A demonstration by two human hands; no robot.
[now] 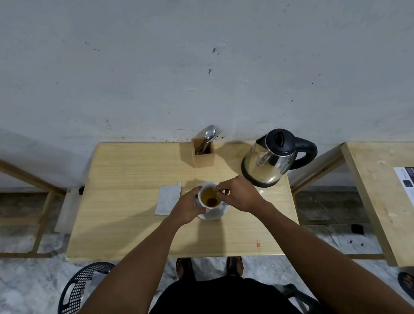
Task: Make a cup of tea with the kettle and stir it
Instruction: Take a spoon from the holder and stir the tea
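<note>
I see the white cup [209, 196] on its saucer [214, 212] near the middle of the wooden table [131, 212], holding amber tea with a dark tea bag [212, 201] submerged in it. My left hand [187, 206] is wrapped around the cup's left side, while my right hand [241, 193] has its fingertips pinched together at the right rim; what they pinch I cannot tell. The steel kettle [273, 159] stands behind and to the right, an opened sachet [168, 199] lies just left of the cup, and a wooden cutlery holder [203, 152] sits at the back edge.
</note>
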